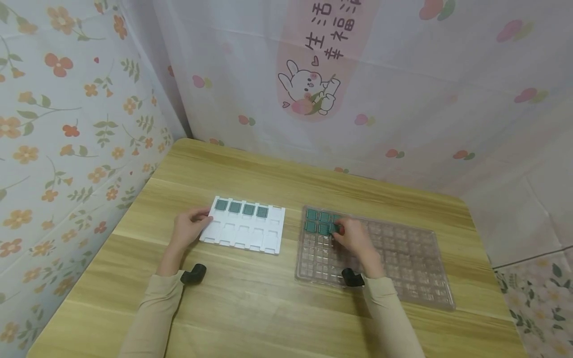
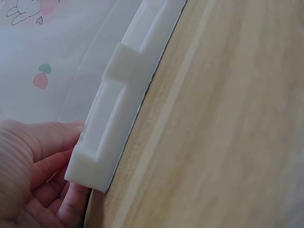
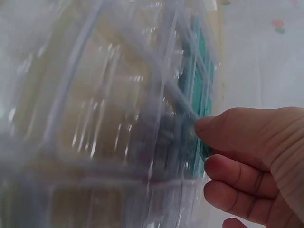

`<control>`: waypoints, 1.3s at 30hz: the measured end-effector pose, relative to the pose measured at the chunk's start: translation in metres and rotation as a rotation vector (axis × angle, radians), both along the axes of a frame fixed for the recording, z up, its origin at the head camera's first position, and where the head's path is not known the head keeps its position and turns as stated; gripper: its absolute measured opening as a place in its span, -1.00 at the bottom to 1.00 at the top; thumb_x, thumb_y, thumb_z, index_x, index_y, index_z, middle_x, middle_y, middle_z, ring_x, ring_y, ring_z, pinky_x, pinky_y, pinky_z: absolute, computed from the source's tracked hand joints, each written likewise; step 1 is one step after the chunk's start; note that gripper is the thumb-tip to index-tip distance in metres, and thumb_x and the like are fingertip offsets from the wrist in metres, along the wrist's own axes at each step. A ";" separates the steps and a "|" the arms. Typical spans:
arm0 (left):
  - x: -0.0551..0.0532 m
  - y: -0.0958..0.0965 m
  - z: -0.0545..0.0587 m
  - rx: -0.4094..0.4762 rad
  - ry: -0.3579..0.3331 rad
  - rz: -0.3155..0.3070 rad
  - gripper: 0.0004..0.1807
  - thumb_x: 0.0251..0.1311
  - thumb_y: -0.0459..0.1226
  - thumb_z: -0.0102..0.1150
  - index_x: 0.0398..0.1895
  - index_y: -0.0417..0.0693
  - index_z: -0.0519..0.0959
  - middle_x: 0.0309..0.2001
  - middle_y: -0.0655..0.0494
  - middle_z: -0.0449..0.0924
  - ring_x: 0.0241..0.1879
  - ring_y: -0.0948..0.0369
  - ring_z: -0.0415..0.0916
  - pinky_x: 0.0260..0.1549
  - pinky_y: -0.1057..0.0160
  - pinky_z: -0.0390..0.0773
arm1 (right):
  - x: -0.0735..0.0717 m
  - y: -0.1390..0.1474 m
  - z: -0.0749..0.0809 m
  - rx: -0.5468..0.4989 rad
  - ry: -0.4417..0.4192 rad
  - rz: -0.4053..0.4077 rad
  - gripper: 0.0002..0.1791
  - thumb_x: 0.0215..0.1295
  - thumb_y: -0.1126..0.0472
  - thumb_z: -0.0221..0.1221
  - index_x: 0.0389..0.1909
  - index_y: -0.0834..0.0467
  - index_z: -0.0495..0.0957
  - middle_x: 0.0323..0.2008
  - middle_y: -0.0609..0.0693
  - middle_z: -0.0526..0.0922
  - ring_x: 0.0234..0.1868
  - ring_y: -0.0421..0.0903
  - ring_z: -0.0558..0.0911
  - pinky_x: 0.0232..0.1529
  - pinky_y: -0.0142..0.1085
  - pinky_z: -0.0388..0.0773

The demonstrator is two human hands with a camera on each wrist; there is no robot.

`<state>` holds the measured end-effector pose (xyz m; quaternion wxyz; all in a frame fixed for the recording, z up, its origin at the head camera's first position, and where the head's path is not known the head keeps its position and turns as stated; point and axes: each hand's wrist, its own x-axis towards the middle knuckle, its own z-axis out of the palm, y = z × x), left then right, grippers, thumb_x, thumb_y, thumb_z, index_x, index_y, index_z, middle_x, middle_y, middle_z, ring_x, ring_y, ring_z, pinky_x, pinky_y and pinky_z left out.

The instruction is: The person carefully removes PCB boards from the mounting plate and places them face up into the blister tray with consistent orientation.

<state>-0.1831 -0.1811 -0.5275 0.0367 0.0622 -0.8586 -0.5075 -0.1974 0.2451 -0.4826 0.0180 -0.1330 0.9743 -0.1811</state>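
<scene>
A white plastic tray [image 1: 240, 236] with two rows of pockets lies left of centre. Several green square chips [image 1: 248, 210] sit along its far row. My left hand [image 1: 187, 229] holds its left edge, thumb and fingers pinching the tray corner in the left wrist view. On the right lies a clear plastic tray [image 1: 403, 258] with many small pockets. More green chips [image 1: 311, 215] fill pockets at its far left corner. There my right hand [image 1: 355, 237] pinches a green chip [image 3: 205, 149] between thumb and index finger. Part of that chip is hidden by the fingers.
Both trays lie on a wood-grain table [image 1: 241, 308], with a strip of bare wood between them. A patterned curtain [image 1: 250, 89] hangs behind the table, and a floral one [image 1: 67, 149] hangs along the left. Black camera mounts [image 1: 194, 274] are on both wrists.
</scene>
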 end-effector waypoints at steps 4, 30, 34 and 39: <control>0.000 0.000 -0.001 0.003 -0.001 0.004 -0.67 0.15 -0.39 0.19 -0.01 -0.38 0.55 -0.20 -0.28 0.60 -0.18 -0.01 0.53 -0.33 0.51 0.39 | 0.000 0.005 -0.002 0.029 0.049 0.015 -0.68 -0.01 0.33 0.35 -0.20 0.37 0.60 -0.62 -0.01 0.46 -0.60 -0.15 0.36 -0.52 -0.26 0.36; 0.000 -0.001 -0.002 0.011 -0.006 0.008 -0.67 0.15 -0.38 0.20 -0.01 -0.36 0.55 -0.20 -0.25 0.60 -0.19 0.02 0.51 -0.34 0.51 0.38 | 0.001 0.014 -0.004 0.062 0.021 0.032 -0.68 0.04 0.31 0.35 -0.17 0.34 0.61 -0.64 -0.08 0.39 -0.61 -0.17 0.33 -0.52 -0.28 0.33; 0.000 -0.001 -0.003 0.011 -0.005 0.002 -0.66 0.15 -0.37 0.20 -0.01 -0.37 0.55 -0.21 -0.25 0.60 -0.19 0.01 0.51 -0.33 0.50 0.38 | 0.000 0.014 -0.004 0.064 0.009 0.028 -0.68 0.04 0.30 0.35 -0.16 0.34 0.61 -0.63 -0.07 0.40 -0.60 -0.17 0.33 -0.53 -0.28 0.32; -0.001 -0.001 -0.002 0.008 0.004 0.002 -0.67 0.15 -0.37 0.20 -0.02 -0.37 0.56 -0.22 -0.25 0.61 -0.19 0.01 0.51 -0.33 0.50 0.38 | 0.000 0.015 -0.004 0.064 0.003 0.035 -0.66 0.04 0.28 0.35 -0.15 0.34 0.61 -0.63 -0.08 0.40 -0.61 -0.17 0.32 -0.54 -0.29 0.30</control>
